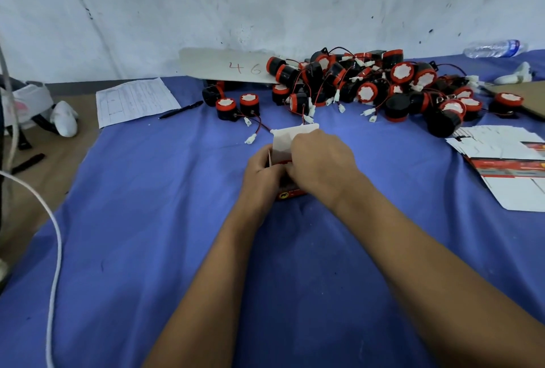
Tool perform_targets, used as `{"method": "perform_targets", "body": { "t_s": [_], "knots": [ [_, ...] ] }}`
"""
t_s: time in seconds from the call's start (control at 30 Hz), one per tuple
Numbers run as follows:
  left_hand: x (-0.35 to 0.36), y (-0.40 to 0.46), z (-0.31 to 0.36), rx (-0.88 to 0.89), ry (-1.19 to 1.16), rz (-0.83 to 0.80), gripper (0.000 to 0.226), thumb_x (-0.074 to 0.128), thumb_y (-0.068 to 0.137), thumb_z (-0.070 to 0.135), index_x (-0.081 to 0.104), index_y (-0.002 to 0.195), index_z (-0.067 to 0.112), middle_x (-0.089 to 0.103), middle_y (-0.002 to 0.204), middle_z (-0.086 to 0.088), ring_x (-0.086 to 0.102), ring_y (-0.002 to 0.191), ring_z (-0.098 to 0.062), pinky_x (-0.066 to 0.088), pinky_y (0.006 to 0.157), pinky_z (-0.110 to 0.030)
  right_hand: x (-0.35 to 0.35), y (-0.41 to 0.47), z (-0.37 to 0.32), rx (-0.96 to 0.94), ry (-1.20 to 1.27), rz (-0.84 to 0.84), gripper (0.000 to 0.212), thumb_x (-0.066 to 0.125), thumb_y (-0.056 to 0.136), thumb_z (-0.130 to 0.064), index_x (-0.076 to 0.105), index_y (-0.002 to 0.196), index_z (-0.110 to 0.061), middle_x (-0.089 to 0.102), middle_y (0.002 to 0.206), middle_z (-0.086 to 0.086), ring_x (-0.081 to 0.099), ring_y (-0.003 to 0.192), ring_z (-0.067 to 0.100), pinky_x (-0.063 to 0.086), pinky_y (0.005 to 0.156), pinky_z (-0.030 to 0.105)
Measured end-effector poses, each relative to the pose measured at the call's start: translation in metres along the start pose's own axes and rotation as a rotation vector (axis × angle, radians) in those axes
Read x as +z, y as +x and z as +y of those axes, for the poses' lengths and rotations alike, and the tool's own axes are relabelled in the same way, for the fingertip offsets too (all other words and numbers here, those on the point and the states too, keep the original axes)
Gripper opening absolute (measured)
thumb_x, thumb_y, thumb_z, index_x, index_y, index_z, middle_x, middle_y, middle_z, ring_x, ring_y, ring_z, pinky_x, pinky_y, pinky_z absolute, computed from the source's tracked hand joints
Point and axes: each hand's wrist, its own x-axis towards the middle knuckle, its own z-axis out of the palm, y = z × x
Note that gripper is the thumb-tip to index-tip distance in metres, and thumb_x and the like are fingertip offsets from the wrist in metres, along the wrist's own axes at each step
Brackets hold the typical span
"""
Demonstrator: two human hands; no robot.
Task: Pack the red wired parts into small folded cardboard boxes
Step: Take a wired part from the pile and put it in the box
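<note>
A small red cardboard box (290, 195) stands on the blue cloth (147, 220) at the centre, its white lid flap (284, 139) raised. My left hand (264, 171) grips the box's left side. My right hand (320, 159) covers its open top, fingers pressed into it; what is inside is hidden. A large heap of red-and-black wired parts (368, 87) with white connectors lies beyond the box. Two more parts (237, 106) stand apart at the heap's left.
Flat unfolded box blanks (507, 167) lie at the right. A paper form (135, 100) and a pen (181, 109) rest at the back left. A card marked 46 (227, 66) leans behind the heap. A water bottle (495, 48) lies far right. A white cord (54, 249) hangs left.
</note>
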Motion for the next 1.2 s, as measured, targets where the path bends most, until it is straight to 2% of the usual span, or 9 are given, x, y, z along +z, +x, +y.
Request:
{"method": "perform_targets", "body": {
  "t_s": [0.1,0.27,0.37,0.63,0.73,0.83,0.93,1.03,1.2],
  "knots": [
    [0.001,0.001,0.000,-0.024,0.007,0.044,0.045,0.051,0.062,0.011,0.070,0.102,0.016,0.076,0.093,-0.003,0.071,0.085,-0.015,0.055,0.066,-0.025,-0.001,0.007,-0.001,-0.002,0.022,-0.037,0.024,0.063,0.093,-0.024,0.066,0.113,-0.011,0.063,0.114,0.011,0.064,0.099,0.031,0.042,0.063,0.032],
    [0.002,0.003,-0.004,-0.032,0.040,0.093,0.028,0.053,0.083,0.002,0.069,0.102,0.015,0.076,0.096,-0.006,0.070,0.088,-0.019,0.055,0.064,-0.025,-0.009,0.015,-0.003,0.073,0.097,-0.171,0.035,0.069,0.089,-0.021,0.063,0.122,-0.011,0.061,0.123,0.010,0.062,0.112,0.031,0.046,0.071,0.032],
    [0.003,0.004,-0.007,-0.006,0.056,0.090,0.021,0.052,0.092,0.007,0.066,0.109,0.007,0.073,0.098,-0.009,0.067,0.086,-0.019,0.055,0.065,-0.026,-0.009,0.011,-0.006,0.048,0.046,-0.124,0.031,0.064,0.093,-0.018,0.063,0.123,-0.010,0.060,0.125,0.012,0.061,0.112,0.032,0.044,0.070,0.033],
    [0.009,0.010,-0.009,0.054,0.171,0.130,0.023,0.060,0.088,-0.014,0.066,0.106,-0.002,0.074,0.101,-0.019,0.066,0.087,-0.020,0.059,0.076,-0.042,-0.021,0.010,-0.005,-0.046,-0.040,-0.247,0.012,0.062,0.091,-0.015,0.050,0.091,-0.016,0.047,0.087,0.004,0.049,0.082,0.026,0.042,0.068,0.031],
    [0.009,0.010,-0.010,0.023,0.168,0.147,0.022,0.058,0.094,-0.009,0.067,0.110,0.003,0.075,0.105,-0.014,0.071,0.096,-0.023,0.061,0.085,-0.043,-0.028,0.007,0.002,-0.016,0.022,-0.113,0.021,0.063,0.088,-0.008,0.043,0.089,-0.015,0.039,0.088,0.007,0.044,0.075,0.026,0.040,0.062,0.033],
    [0.009,0.011,-0.009,0.001,0.192,0.148,0.023,0.056,0.096,-0.005,0.067,0.113,0.007,0.075,0.107,-0.010,0.072,0.101,-0.025,0.060,0.091,-0.047,-0.031,0.007,0.005,0.015,0.038,0.078,0.031,0.059,0.082,0.004,0.033,0.070,-0.010,0.037,0.082,0.008,0.041,0.069,0.025,0.034,0.056,0.033],
    [0.007,0.011,-0.010,0.010,0.203,0.130,0.016,0.058,0.096,-0.004,0.066,0.101,0.009,0.074,0.098,-0.006,0.071,0.090,-0.023,0.060,0.081,-0.043,-0.025,0.006,-0.002,0.000,0.069,0.142,0.034,0.060,0.081,0.005,0.033,0.068,-0.013,0.037,0.078,0.006,0.042,0.074,0.026,0.033,0.058,0.033],
    [0.006,0.011,-0.010,0.016,0.184,0.119,0.026,0.064,0.093,0.000,0.057,0.078,0.020,0.066,0.065,0.012,0.059,0.060,-0.001,0.049,0.057,-0.022,-0.012,0.001,-0.009,-0.072,0.076,0.125,0.025,0.059,0.084,0.003,0.042,0.078,-0.015,0.042,0.080,0.006,0.042,0.073,0.024,0.035,0.060,0.033],
    [0.006,0.015,-0.009,0.000,0.196,0.129,0.028,0.061,0.095,0.000,0.056,0.075,0.018,0.060,0.061,0.005,0.052,0.050,-0.004,0.045,0.049,-0.024,0.008,0.000,-0.007,-0.096,0.080,0.135,0.021,0.051,0.085,0.002,0.049,0.078,-0.018,0.043,0.075,0.001,0.042,0.067,0.020,0.035,0.061,0.032]
  ]
}}
